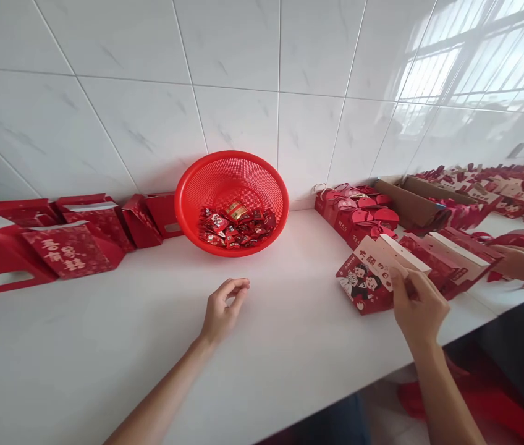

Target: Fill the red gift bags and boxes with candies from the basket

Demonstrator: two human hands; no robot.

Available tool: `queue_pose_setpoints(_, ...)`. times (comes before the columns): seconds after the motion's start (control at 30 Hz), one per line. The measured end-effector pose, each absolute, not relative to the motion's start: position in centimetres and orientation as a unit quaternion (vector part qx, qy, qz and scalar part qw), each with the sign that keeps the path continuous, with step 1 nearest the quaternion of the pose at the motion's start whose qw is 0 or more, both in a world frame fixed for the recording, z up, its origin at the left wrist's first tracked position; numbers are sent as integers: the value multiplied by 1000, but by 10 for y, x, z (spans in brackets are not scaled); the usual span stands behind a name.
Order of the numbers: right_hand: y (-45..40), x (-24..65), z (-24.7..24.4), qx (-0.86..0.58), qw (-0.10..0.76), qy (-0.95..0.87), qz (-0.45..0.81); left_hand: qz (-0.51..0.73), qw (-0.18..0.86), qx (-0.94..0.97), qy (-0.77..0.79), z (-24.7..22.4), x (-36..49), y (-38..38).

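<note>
- R hand (422, 306): thumb + fingers closed in a pinch on the edge of a printed red/cream gift bag (366, 281); grip looks narrow, at the bag's RH side; can't tell how hard it's squeezed
- Bag pos: R part of the white table (151, 346), extends L from R fingertips; printed face w/ cartoon couple faces the camera; bag is tilted, line of writing slopes down to the right, toward the pinch; no clear long axis from this angle; can't tell if its base touches the table
- L hand (220, 312): over mid table, thumb + index tips together or nearly so, small loop of space btwn them; nothing visible in the grip
- Key relation: red colander (229, 176) is straight ahead of L hand, near but apart; L is the nearer hand by far; bag is well apart to the R of both, so L hand sits btwn colander side and bag side
- Colander: by the tiled wall (238, 117), wrapped sweets (238, 233) piled at the bottom, one gold packet (236, 211) on top
- Around: red bags (74, 253) in a row far L; box of handled bags (336, 219) beyond R hand; co-worker's hand (516, 259) at far R, next to more bags
</note>
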State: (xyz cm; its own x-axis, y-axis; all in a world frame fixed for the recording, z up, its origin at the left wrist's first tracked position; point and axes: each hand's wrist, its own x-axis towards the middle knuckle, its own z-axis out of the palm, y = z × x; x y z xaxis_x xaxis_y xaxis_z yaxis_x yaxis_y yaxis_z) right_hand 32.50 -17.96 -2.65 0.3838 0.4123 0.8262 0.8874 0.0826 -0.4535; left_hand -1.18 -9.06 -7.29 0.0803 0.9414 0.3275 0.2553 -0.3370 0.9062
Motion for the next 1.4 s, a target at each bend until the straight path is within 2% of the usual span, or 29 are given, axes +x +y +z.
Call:
queue_pose_setpoints(0.13, -178, 331, -36, -654, 510, -506, -236, 493, 327, 665, 457, -73, -11, -91)
queue_pose_setpoints(0.3, -177, 329, -41, -666, 522, -470, -249, 498, 315, 669, 453, -73, -11, -92)
queue_pose_setpoints(0.5, -189, 289, -29, -573, 559, -523, -294, 492, 316, 676, 449, -75, -12, -91)
queue_pose_setpoints(0.6, -191, 257, -27, -518, 578, -587, -230, 491, 314, 674, 454, -76, -12, -92)
queue_pose_setpoints(0.67, -185, 238, -28, -492, 553, -653, -161, 492, 306, 674, 459, -75, -11, -93)
queue_pose_setpoints(0.8, -157, 206, -38, -411, 442, -797, -31, 488, 286, 682, 463, -73, -12, -93)
queue_pose_setpoints(0.93, -134, 173, -60, -301, 363, -882, 3, 503, 243, 699, 446, -73, -17, -89)
queue_pose_setpoints(1.1, -146, 135, -91, -233, 311, -918, 77, 521, 188, 698, 454, -75, -34, -77)
queue_pose_setpoints(1.27, -156, 136, -99, -204, 278, -921, 180, 538, 142, 674, 487, -76, -58, -65)
queue_pose_setpoints(1.4, -150, 143, -104, -225, 282, -899, 248, 507, 36, 636, 580, -60, -97, -45)
